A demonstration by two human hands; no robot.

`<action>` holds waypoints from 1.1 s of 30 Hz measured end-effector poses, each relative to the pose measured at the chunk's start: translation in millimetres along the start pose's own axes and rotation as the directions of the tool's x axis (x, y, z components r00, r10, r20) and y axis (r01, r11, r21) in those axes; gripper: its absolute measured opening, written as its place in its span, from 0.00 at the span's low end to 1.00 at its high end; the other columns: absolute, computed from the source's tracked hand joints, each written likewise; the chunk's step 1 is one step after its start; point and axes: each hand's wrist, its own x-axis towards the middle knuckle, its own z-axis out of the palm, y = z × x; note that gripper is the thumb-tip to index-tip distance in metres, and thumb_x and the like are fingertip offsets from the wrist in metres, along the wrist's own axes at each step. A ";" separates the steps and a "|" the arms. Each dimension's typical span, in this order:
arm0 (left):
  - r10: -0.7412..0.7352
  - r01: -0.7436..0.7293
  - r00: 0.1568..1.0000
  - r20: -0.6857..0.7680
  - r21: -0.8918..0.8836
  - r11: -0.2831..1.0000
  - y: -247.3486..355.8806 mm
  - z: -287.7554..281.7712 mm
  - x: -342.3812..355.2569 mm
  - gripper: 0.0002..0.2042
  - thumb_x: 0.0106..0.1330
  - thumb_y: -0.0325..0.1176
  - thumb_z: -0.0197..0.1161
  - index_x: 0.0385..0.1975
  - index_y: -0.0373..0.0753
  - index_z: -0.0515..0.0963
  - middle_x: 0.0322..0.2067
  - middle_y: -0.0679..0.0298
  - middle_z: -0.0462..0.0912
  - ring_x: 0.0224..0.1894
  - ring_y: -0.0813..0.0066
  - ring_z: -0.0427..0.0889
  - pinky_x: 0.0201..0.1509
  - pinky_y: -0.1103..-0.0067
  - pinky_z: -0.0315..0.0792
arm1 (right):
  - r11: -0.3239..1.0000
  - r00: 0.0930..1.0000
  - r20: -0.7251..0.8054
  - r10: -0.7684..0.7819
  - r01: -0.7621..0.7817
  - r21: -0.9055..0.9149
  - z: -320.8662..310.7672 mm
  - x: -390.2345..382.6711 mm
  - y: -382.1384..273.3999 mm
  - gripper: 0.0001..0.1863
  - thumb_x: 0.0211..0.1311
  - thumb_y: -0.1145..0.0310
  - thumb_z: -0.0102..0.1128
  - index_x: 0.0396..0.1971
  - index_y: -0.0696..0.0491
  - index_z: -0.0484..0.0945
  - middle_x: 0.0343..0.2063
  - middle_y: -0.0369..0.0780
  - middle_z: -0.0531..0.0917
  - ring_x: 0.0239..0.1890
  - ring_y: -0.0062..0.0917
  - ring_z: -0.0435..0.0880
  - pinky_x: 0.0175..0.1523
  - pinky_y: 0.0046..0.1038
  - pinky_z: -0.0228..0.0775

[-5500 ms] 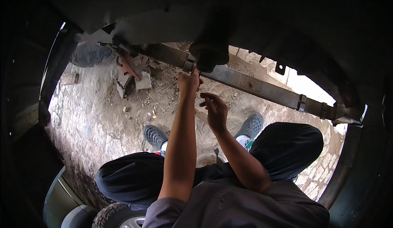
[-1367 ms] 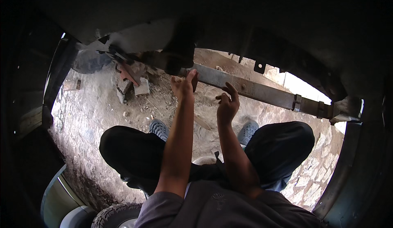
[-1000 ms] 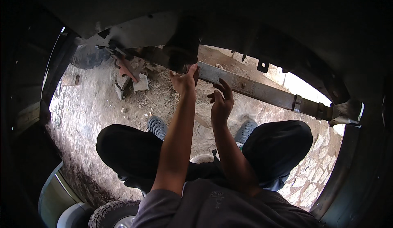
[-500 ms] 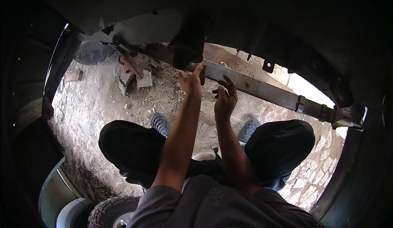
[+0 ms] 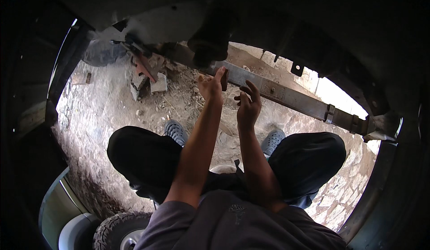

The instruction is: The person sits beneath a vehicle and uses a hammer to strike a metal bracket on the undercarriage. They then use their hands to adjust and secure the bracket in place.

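My left hand (image 5: 210, 88) reaches up to the underside of a long grey metal leaf spring (image 5: 295, 98). Its thumb is extended upward and its fingers are apart. Just right of the thumb is a small rusty brown plate (image 5: 224, 80); whether the thumb touches it I cannot tell. Above the left hand hangs a dark cylindrical part (image 5: 212, 39). My right hand (image 5: 249, 108) is raised just below the spring, fingers loosely bent and apart, holding nothing visible. A bolt head (image 5: 273, 90) shows on the spring, and a metal clamp (image 5: 329, 114) wraps it farther right.
Dark vehicle bodywork surrounds the view. A dark tab with a hole (image 5: 297, 68) hangs at upper right. Broken blocks (image 5: 159, 83) and a reddish metal piece (image 5: 144, 67) are at far left. A tyre (image 5: 118, 232) lies at lower left. My knees are bent over rough ground.
Both hands stay in almost the same places, with slight finger movement at the left hand. The whole view has shifted a little.
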 end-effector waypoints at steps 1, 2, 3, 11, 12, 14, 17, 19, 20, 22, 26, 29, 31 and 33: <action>0.036 -0.037 0.999 0.011 0.021 0.999 2.1 -0.7 0.5 0.52 0.48 0.38 0.89 0.71 0.24 0.63 0.61 0.47 0.79 0.59 0.56 0.83 0.67 0.70 0.76 | 1.000 1.000 -0.006 0.010 -0.010 0.006 -1.7 -1.0 0.4 0.24 0.69 0.79 0.55 0.64 0.53 0.77 0.49 0.42 0.87 0.33 0.20 0.87 0.36 0.20 0.74; 0.071 -0.072 0.997 0.025 0.042 0.997 5.4 2.6 3.3 0.51 0.48 0.37 0.89 0.70 0.24 0.64 0.60 0.47 0.80 0.58 0.57 0.83 0.66 0.70 0.77 | 1.000 1.000 -0.014 0.019 -0.019 0.010 -3.5 -1.4 1.0 0.24 0.69 0.79 0.55 0.64 0.53 0.77 0.49 0.42 0.87 0.33 0.20 0.87 0.36 0.20 0.74; 0.105 -0.107 0.994 0.042 0.063 0.992 8.7 8.2 6.3 0.50 0.48 0.37 0.90 0.69 0.24 0.66 0.59 0.48 0.81 0.56 0.59 0.84 0.65 0.71 0.77 | 1.000 1.000 -0.004 0.016 -0.016 0.007 -3.5 -0.7 2.2 0.24 0.69 0.79 0.55 0.64 0.53 0.77 0.49 0.41 0.87 0.33 0.19 0.87 0.36 0.20 0.74; 0.045 -0.047 0.998 -0.034 -0.064 0.997 -11.5 10.1 23.2 0.44 0.49 0.34 0.89 0.65 0.27 0.71 0.58 0.49 0.81 0.56 0.60 0.83 0.63 0.71 0.78 | 0.998 0.996 0.049 0.068 -0.069 0.011 5.6 -8.9 1.2 0.23 0.69 0.81 0.56 0.63 0.54 0.78 0.49 0.44 0.87 0.38 0.22 0.88 0.44 0.23 0.82; -0.004 0.002 0.998 -0.057 -0.032 0.999 -16.4 9.2 17.3 0.43 0.49 0.34 0.89 0.64 0.27 0.72 0.57 0.50 0.81 0.56 0.60 0.83 0.63 0.71 0.78 | 0.998 0.997 0.041 0.062 -0.063 0.007 4.3 -7.6 0.9 0.23 0.69 0.81 0.56 0.62 0.54 0.78 0.49 0.44 0.87 0.38 0.22 0.88 0.44 0.23 0.82; -0.015 0.015 0.999 -0.028 -0.026 1.000 -15.2 10.7 12.8 0.42 0.49 0.33 0.89 0.64 0.28 0.73 0.58 0.50 0.81 0.55 0.60 0.83 0.62 0.71 0.78 | 0.998 0.997 0.039 0.062 -0.062 -0.009 2.2 -6.5 0.5 0.22 0.69 0.81 0.56 0.62 0.54 0.78 0.49 0.44 0.87 0.37 0.21 0.88 0.43 0.23 0.82; 0.054 -0.047 0.997 0.060 -0.100 0.994 -6.7 9.4 31.5 0.42 0.49 0.32 0.88 0.64 0.28 0.72 0.59 0.50 0.80 0.55 0.60 0.83 0.62 0.71 0.79 | 0.997 0.995 0.059 0.078 -0.078 -0.011 7.1 -12.7 0.0 0.22 0.69 0.81 0.56 0.62 0.54 0.79 0.48 0.43 0.88 0.36 0.21 0.88 0.43 0.23 0.81; 0.026 -0.018 0.997 0.067 -0.127 0.992 1.8 13.9 48.1 0.43 0.50 0.31 0.88 0.65 0.27 0.70 0.59 0.50 0.80 0.56 0.61 0.83 0.62 0.71 0.79 | 0.997 0.994 0.076 0.078 -0.078 -0.006 9.2 -16.9 -0.1 0.22 0.70 0.81 0.56 0.62 0.54 0.79 0.48 0.43 0.88 0.36 0.21 0.88 0.43 0.23 0.81; 0.066 -0.056 0.996 0.055 -0.163 0.985 0.6 17.9 42.3 0.42 0.51 0.31 0.87 0.64 0.26 0.71 0.58 0.50 0.80 0.56 0.61 0.83 0.62 0.71 0.79 | 0.998 0.995 0.075 0.067 -0.067 -0.006 6.5 -16.3 0.6 0.22 0.70 0.81 0.56 0.62 0.54 0.78 0.48 0.43 0.88 0.36 0.21 0.88 0.43 0.23 0.81; 0.154 -0.145 0.988 0.021 -0.235 0.961 -0.9 23.0 27.8 0.39 0.52 0.29 0.86 0.63 0.25 0.71 0.57 0.51 0.81 0.56 0.61 0.83 0.62 0.70 0.79 | 0.998 0.996 0.069 0.063 -0.064 0.004 5.2 -15.5 0.2 0.22 0.70 0.81 0.56 0.62 0.54 0.78 0.48 0.43 0.88 0.36 0.21 0.88 0.42 0.23 0.81; -0.078 0.092 0.989 0.124 -0.105 0.990 -8.2 3.6 26.3 0.32 0.56 0.27 0.83 0.59 0.25 0.74 0.51 0.52 0.85 0.50 0.63 0.86 0.58 0.71 0.82 | 0.998 0.997 0.041 0.061 -0.062 0.028 3.9 -11.2 -0.3 0.22 0.70 0.81 0.56 0.63 0.54 0.78 0.47 0.42 0.88 0.36 0.20 0.88 0.42 0.23 0.82; -0.106 0.124 0.973 0.207 -0.078 0.989 -1.4 7.2 8.2 0.32 0.58 0.26 0.82 0.60 0.25 0.73 0.49 0.52 0.85 0.47 0.63 0.87 0.55 0.72 0.83 | 0.998 0.998 0.011 0.069 -0.069 -0.011 -5.5 -5.3 5.9 0.22 0.70 0.81 0.57 0.62 0.55 0.79 0.45 0.41 0.89 0.35 0.20 0.88 0.42 0.23 0.81; -0.122 0.142 0.970 0.212 -0.084 0.986 1.0 16.7 10.8 0.32 0.58 0.26 0.81 0.60 0.25 0.73 0.50 0.52 0.85 0.47 0.64 0.88 0.54 0.72 0.84 | 0.996 0.997 0.014 0.076 -0.075 -0.045 -9.1 -1.4 11.2 0.21 0.70 0.80 0.57 0.62 0.54 0.79 0.46 0.40 0.89 0.34 0.19 0.88 0.39 0.22 0.79; -0.099 0.132 0.978 0.183 -0.178 0.975 -9.7 9.9 58.9 0.32 0.58 0.26 0.82 0.61 0.26 0.73 0.54 0.52 0.83 0.50 0.63 0.87 0.56 0.71 0.83 | 0.994 0.992 0.080 0.100 -0.095 -0.061 3.6 -14.2 13.9 0.21 0.71 0.78 0.57 0.62 0.52 0.80 0.48 0.39 0.89 0.33 0.18 0.87 0.34 0.20 0.74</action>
